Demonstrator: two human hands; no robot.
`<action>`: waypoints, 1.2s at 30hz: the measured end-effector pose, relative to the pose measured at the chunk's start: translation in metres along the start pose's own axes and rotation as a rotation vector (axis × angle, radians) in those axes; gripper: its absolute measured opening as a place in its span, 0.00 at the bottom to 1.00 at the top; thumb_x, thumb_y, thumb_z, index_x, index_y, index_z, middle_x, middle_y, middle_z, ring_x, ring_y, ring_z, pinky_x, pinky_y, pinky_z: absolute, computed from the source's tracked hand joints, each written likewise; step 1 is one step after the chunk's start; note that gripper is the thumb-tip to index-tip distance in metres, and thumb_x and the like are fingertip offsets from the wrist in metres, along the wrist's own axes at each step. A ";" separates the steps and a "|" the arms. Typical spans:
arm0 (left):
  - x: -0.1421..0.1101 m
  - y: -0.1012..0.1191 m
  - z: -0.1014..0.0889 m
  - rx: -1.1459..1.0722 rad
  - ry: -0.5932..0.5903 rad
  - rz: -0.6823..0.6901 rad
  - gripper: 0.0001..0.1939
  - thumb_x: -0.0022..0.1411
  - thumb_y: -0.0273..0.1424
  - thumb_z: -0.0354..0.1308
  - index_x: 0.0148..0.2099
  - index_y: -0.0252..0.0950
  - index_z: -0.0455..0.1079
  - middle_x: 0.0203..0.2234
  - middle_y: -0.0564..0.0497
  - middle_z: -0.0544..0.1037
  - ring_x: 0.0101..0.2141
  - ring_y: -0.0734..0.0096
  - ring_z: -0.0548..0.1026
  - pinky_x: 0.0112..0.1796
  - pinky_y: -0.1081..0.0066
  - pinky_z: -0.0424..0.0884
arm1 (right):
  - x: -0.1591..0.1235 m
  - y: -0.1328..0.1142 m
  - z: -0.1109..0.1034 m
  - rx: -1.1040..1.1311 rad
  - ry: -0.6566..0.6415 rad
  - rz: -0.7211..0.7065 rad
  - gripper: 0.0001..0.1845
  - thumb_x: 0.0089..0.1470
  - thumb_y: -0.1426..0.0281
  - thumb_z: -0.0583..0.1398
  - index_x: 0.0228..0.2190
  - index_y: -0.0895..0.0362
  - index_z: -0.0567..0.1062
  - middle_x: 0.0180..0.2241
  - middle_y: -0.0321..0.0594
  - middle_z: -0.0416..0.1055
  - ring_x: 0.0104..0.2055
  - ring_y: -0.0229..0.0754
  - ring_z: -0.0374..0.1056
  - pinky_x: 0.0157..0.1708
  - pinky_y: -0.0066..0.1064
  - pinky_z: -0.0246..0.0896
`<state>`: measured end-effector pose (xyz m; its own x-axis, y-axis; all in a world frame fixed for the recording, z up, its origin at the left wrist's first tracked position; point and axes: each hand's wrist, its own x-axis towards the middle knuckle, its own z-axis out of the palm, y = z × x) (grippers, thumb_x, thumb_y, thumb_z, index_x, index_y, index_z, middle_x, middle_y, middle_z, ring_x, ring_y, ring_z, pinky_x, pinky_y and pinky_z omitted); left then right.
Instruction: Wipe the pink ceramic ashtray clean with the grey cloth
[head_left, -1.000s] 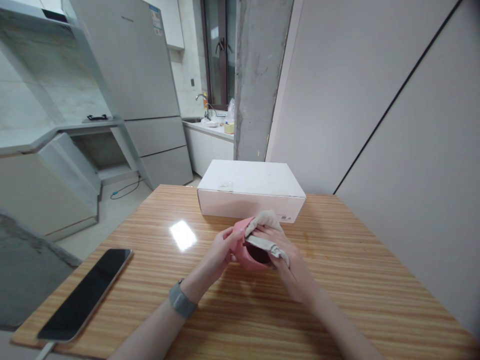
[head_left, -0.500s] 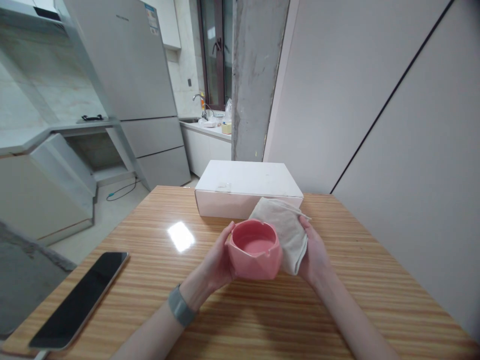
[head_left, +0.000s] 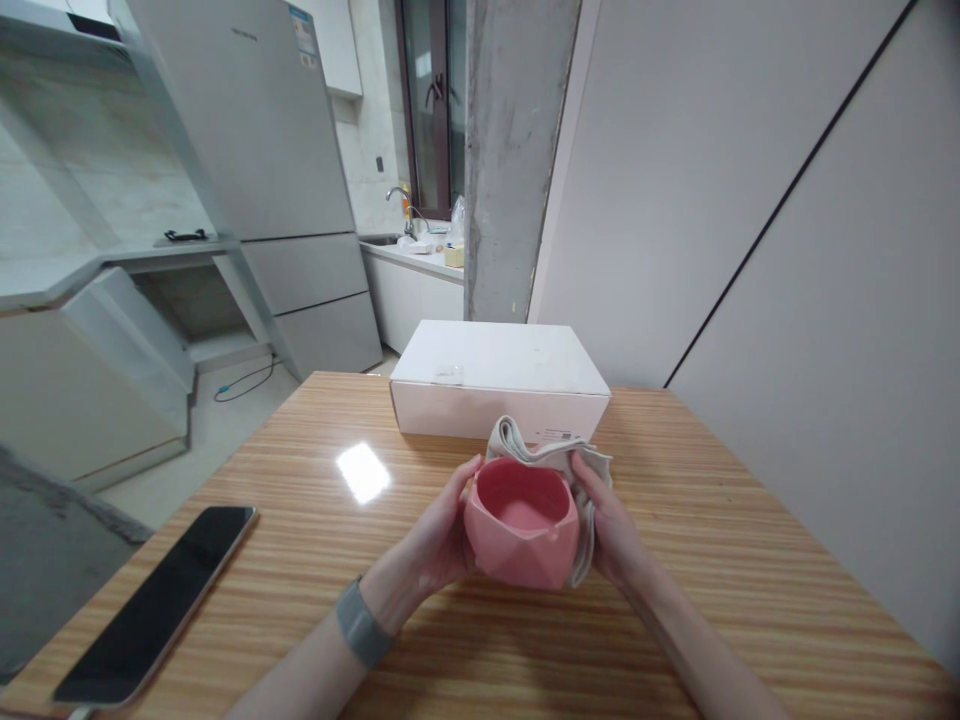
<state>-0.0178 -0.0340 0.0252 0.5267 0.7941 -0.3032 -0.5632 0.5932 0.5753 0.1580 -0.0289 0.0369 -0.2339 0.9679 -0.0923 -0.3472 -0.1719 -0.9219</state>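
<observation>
A home kitchen, shown by the fridge (head_left: 300, 130), sink (head_left: 381, 240) and faucet (head_left: 401, 196).

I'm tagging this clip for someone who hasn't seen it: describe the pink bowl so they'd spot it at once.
On the wood-grain table, find the white box. On its near side, the left hand holds the pink bowl, open top facing up. Unlike the limp, pale cloth in the right hand, it has stiff, angular, faceted sides.
</observation>
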 end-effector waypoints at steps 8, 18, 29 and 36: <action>0.004 0.002 -0.002 0.014 0.058 0.045 0.25 0.62 0.48 0.51 0.50 0.34 0.73 0.35 0.46 0.80 0.27 0.70 0.75 0.27 0.73 0.72 | 0.012 0.018 -0.004 0.006 0.148 -0.185 0.21 0.52 0.49 0.59 0.37 0.52 0.77 0.42 0.41 0.79 0.53 0.54 0.69 0.55 0.47 0.63; 0.002 -0.002 -0.007 0.135 -0.067 -0.001 0.25 0.64 0.46 0.52 0.56 0.35 0.68 0.44 0.42 0.79 0.33 0.64 0.78 0.29 0.67 0.77 | 0.012 0.019 -0.006 0.047 0.198 -0.225 0.18 0.52 0.52 0.61 0.37 0.51 0.78 0.41 0.38 0.80 0.52 0.53 0.70 0.55 0.46 0.63; 0.005 -0.001 -0.014 0.029 -0.102 -0.151 0.29 0.62 0.50 0.50 0.55 0.34 0.69 0.37 0.43 0.81 0.28 0.67 0.78 0.31 0.68 0.75 | 0.004 0.006 0.001 0.215 0.139 -0.010 0.18 0.42 0.51 0.67 0.30 0.50 0.81 0.32 0.38 0.82 0.48 0.56 0.73 0.52 0.45 0.64; 0.006 -0.005 -0.005 0.070 0.001 -0.040 0.26 0.61 0.48 0.53 0.53 0.35 0.71 0.33 0.47 0.81 0.23 0.71 0.75 0.22 0.73 0.73 | 0.010 0.016 -0.004 0.094 0.223 -0.168 0.20 0.45 0.51 0.66 0.35 0.51 0.81 0.38 0.39 0.81 0.51 0.55 0.71 0.54 0.45 0.62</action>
<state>-0.0151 -0.0316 0.0163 0.5473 0.7702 -0.3275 -0.4962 0.6137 0.6141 0.1535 -0.0214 0.0193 0.0353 0.9989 -0.0316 -0.4488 -0.0124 -0.8935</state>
